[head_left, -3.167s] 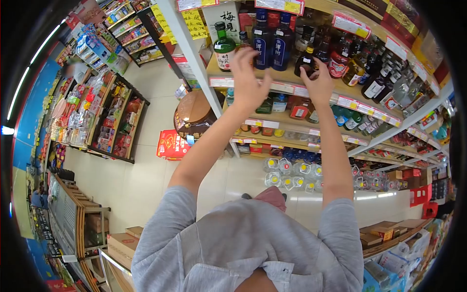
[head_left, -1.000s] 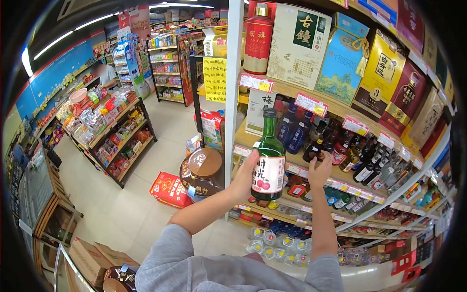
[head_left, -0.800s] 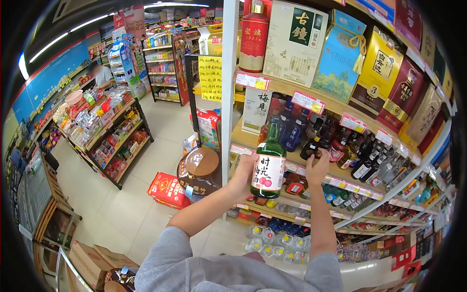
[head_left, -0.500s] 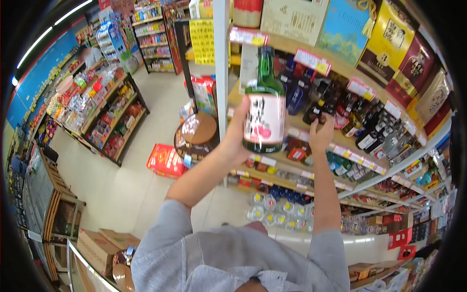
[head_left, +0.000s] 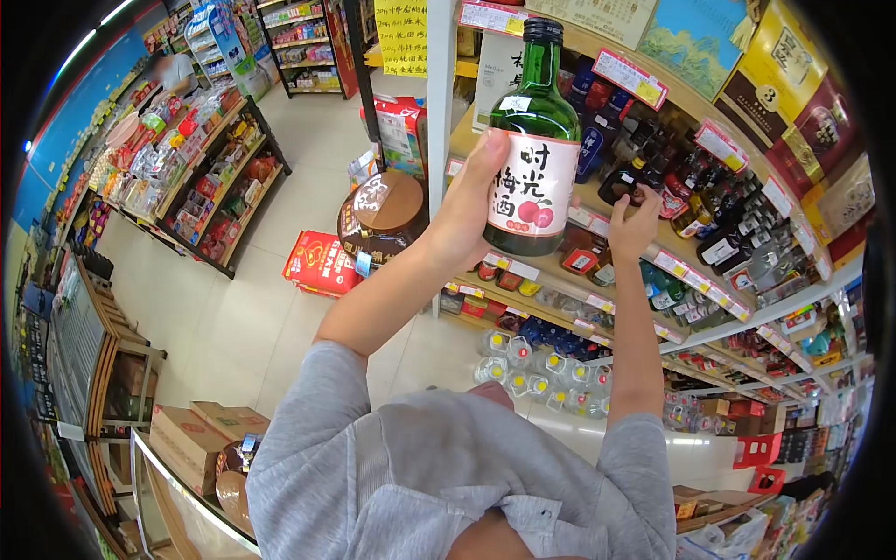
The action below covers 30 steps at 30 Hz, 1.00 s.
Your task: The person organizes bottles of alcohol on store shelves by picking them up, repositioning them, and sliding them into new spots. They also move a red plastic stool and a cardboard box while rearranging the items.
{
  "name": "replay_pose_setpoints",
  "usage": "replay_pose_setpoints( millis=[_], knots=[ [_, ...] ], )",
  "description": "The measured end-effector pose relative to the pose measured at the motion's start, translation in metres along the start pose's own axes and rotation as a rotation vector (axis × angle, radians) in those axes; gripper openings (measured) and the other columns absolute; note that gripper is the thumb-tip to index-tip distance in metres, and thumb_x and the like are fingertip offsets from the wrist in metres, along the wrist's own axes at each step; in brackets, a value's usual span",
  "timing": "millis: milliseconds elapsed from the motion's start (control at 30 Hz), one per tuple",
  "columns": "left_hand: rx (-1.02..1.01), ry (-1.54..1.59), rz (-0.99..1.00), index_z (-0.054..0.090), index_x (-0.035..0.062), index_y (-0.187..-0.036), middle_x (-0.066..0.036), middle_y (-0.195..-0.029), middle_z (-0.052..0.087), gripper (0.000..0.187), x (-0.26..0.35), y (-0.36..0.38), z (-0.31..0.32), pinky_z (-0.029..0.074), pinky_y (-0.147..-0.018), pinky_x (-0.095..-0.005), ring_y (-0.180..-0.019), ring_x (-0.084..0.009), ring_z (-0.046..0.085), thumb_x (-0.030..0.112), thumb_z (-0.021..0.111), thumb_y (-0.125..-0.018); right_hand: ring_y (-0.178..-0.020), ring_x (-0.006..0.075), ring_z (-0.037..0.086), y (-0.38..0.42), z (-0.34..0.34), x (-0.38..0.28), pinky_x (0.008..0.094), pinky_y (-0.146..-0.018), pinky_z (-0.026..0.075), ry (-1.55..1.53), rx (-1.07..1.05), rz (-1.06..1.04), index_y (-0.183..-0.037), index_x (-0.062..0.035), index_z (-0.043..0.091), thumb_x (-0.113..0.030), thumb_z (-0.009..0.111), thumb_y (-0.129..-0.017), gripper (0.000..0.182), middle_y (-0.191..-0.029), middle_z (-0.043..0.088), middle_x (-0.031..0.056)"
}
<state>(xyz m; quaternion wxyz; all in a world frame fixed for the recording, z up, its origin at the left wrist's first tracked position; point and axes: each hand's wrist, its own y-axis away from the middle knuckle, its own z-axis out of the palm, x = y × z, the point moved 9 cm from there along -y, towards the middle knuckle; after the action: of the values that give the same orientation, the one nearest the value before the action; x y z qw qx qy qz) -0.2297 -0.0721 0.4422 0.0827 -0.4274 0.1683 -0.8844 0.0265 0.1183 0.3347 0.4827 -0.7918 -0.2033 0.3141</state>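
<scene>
My left hand (head_left: 471, 201) is wrapped around a green glass bottle (head_left: 534, 103) of plum wine, held upright in front of the shelves. It has a black screw cap and a white label with black characters and red plums. My right hand (head_left: 637, 224) reaches to a wooden shelf, thumb and fingers curled at the lower end of a dark bottle (head_left: 623, 183). Beside that bottle stand dark blue bottles (head_left: 597, 140) on the left and more dark bottles on the right.
Gift boxes (head_left: 691, 42) fill the shelf above, with price tags (head_left: 630, 75) along its edge. Large clear jugs (head_left: 541, 383) stand on the floor below. To the left are a brown jar (head_left: 387, 205), a red bag (head_left: 322, 261) and a snack stand (head_left: 219, 177). A person (head_left: 175, 73) is far back.
The view has shifted, and the green bottle appears higher, further right and sharper, its label now readable. My right hand stays at the dark bottle on the shelf.
</scene>
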Motion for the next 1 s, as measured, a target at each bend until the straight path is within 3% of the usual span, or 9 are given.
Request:
replay_pose_setpoints(
  millis=[133, 167, 267, 367, 500, 567, 733, 833, 1000],
  knots=[
    [-0.064, 0.01, -0.049, 0.061, 0.003, -0.133, -0.013, -0.113, 0.075, 0.065, -0.017, -0.002, -0.015, 0.065, -0.083, -0.0359, -0.096, -0.0217, 0.078, 0.062, 0.056, -0.106, -0.099, 0.0337, 0.065, 0.003, 0.002, 0.004, 0.0457, -0.09, 0.052, 0.0, -0.011, 0.016, -0.125, -0.0026, 0.061, -0.012, 0.07, -0.092, 0.035, -0.112, 0.063, 0.0162],
    [-0.018, -0.1, -0.065, 0.053, -0.0025, -0.147, -0.022, -0.119, 0.075, 0.095, -0.025, -0.001, -0.027, 0.064, -0.09, -0.0427, -0.104, -0.0289, 0.077, 0.08, 0.047, -0.099, -0.1, 0.0335, 0.064, 0.002, 0.002, 0.005, 0.0454, -0.09, 0.051, -0.019, 0.005, -0.007, -0.126, -0.0023, 0.06, -0.011, 0.069, -0.093, 0.035, -0.111, 0.063, 0.0164],
    [-0.067, -0.131, 0.042, 0.05, 0.0032, -0.144, -0.009, -0.13, 0.068, 0.07, -0.032, -0.006, -0.041, 0.055, -0.102, -0.0347, -0.116, -0.0155, 0.067, 0.036, 0.084, -0.093, -0.101, 0.0347, 0.065, 0.002, 0.002, 0.006, 0.0447, -0.091, 0.052, -0.031, 0.006, -0.01, -0.127, -0.0016, 0.061, -0.009, 0.069, -0.092, 0.036, -0.114, 0.064, 0.0178],
    [-0.042, -0.388, 0.177, 0.048, 0.0018, -0.149, -0.011, -0.129, 0.069, 0.084, -0.013, -0.012, -0.023, 0.052, -0.104, -0.0349, -0.118, -0.0163, 0.066, 0.033, 0.091, -0.084, -0.101, 0.036, 0.065, 0.002, 0.003, 0.009, 0.0456, -0.092, 0.052, -0.056, -0.013, 0.034, -0.126, -0.0008, 0.061, -0.008, 0.069, -0.092, 0.036, -0.118, 0.064, 0.0189],
    [0.104, -0.609, 0.071, 0.048, 0.0004, -0.148, -0.013, -0.128, 0.069, 0.087, -0.031, -0.027, -0.057, 0.052, -0.103, -0.0363, -0.118, -0.019, 0.066, 0.029, 0.094, -0.08, -0.099, 0.0344, 0.064, 0.001, -0.003, 0.001, 0.0437, -0.092, 0.052, -0.042, 0.014, 0.027, -0.126, -0.0009, 0.061, -0.006, 0.067, -0.094, 0.033, -0.115, 0.062, 0.0173],
    [0.151, -0.92, 0.34, 0.048, 0.0004, -0.146, -0.013, -0.127, 0.069, 0.086, -0.024, -0.044, -0.079, 0.056, -0.098, -0.0377, -0.113, -0.0202, 0.069, 0.026, 0.095, -0.079, -0.099, 0.0349, 0.063, 0.004, -0.003, 0.005, 0.0444, -0.091, 0.051, -0.032, -0.013, 0.04, -0.126, -0.0007, 0.06, -0.006, 0.067, -0.094, 0.034, -0.113, 0.061, 0.0173],
    [0.187, -1.005, 0.382, 0.047, -0.0024, -0.147, -0.017, -0.125, 0.068, 0.083, -0.027, -0.068, -0.11, 0.057, -0.094, -0.0355, -0.111, -0.0215, 0.069, 0.024, 0.092, -0.082, -0.099, 0.0355, 0.063, -0.001, -0.006, -0.003, 0.046, -0.091, 0.051, -0.073, 0.002, 0.031, -0.127, -0.0009, 0.059, -0.005, 0.066, -0.094, 0.034, -0.111, 0.061, 0.0176],
    [0.204, -1.033, 0.246, 0.044, -0.0034, -0.148, -0.019, -0.127, 0.067, 0.083, -0.024, -0.073, -0.112, 0.055, -0.099, -0.038, -0.115, -0.0254, 0.068, 0.024, 0.09, -0.085, -0.1, 0.0354, 0.063, 0.001, -0.003, 0.001, 0.0458, -0.092, 0.05, -0.065, 0.008, 0.039, -0.126, -0.0006, 0.059, -0.005, 0.066, -0.093, 0.034, -0.111, 0.061, 0.0179],
    [0.3, -1.09, 0.356, 0.04, -0.0057, -0.147, -0.023, -0.133, 0.063, 0.079, -0.04, -0.082, -0.134, 0.048, -0.108, -0.042, -0.125, -0.0324, 0.063, 0.022, 0.087, -0.089, -0.099, 0.0352, 0.062, 0.002, -0.004, 0.0, 0.0458, -0.091, 0.05, -0.084, 0.005, 0.052, -0.125, -0.0002, 0.06, -0.005, 0.066, -0.093, 0.033, -0.109, 0.061, 0.0177]
  ],
)
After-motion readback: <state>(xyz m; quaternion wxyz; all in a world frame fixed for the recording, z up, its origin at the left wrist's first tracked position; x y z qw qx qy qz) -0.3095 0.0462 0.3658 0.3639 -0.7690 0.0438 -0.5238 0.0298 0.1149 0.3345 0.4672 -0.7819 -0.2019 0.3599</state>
